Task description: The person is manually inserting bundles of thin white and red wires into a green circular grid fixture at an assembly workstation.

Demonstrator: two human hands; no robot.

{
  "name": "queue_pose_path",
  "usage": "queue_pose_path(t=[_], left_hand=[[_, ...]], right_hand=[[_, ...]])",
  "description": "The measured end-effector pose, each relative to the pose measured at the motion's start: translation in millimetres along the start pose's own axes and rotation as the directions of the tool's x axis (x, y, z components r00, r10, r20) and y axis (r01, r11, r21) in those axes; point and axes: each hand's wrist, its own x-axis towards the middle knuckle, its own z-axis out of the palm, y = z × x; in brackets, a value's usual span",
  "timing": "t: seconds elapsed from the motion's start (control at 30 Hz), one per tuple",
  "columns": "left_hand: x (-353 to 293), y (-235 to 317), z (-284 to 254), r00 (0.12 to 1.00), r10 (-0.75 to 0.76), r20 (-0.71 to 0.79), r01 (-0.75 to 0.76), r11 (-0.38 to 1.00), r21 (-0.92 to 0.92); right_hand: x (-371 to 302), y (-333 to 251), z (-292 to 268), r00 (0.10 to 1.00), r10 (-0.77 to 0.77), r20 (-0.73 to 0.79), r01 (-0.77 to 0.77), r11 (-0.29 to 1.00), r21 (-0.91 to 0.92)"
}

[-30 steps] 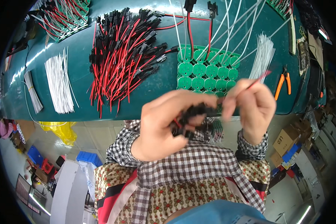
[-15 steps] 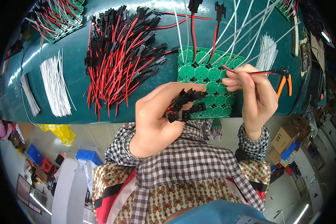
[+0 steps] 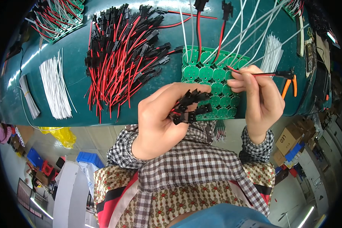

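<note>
A green circuit-board panel [image 3: 215,81] made of small rounded boards lies at the table's front edge. Two red-and-black connector leads and several white wires stand up from its far rows. My right hand [image 3: 261,97] pinches another red-and-black connector lead [image 3: 269,74] between thumb and fingers, its bare end over the panel's right side and its black plug pointing right. Over the panel's near left part, my left hand [image 3: 161,117] is closed round a bunch of black-plugged connector leads [image 3: 190,106]; its fingertips are at the panel, and whether they touch it I cannot tell.
A large heap of red-and-black leads [image 3: 121,60] lies left of the panel. White wire bundles [image 3: 56,89] are further left and at the right [image 3: 273,53]. Orange-handled cutters [image 3: 287,89] rest by my right hand. Another wired panel [image 3: 59,21] sits at the far left.
Both hands keep their hold, and the lead's end stays over the same part of the panel. Everything has shifted only very slightly in the view.
</note>
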Motion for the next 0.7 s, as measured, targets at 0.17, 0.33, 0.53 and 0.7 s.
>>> queue_pose_path(t=[0.17, 0.33, 0.53, 0.7], left_hand=[[-0.6, 1.6, 1.0, 1.0, -0.015, -0.006, 0.015, 1.0, -0.023], [2.5, 7.6, 1.5, 1.0, -0.023, -0.018, 0.024, 0.999, 0.041], [1.9, 24.4, -9.8, 0.99, -0.056, 0.128, 0.031, 0.981, 0.191], [-6.3, 26.0, 2.6, 0.982, 0.056, 0.179, -0.105, 0.953, 0.283]], right_hand=[[7.3, -3.7, 3.0, 0.997, -0.077, 0.018, 0.078, 0.993, -0.087], [16.6, -7.6, 4.5, 0.992, -0.123, 0.04, 0.128, 0.974, -0.187], [9.2, -32.7, -18.6, 0.968, -0.108, 0.226, 0.064, 0.979, 0.195], [-1.6, -20.0, -14.3, 0.864, -0.388, 0.321, 0.248, 0.883, 0.399]])
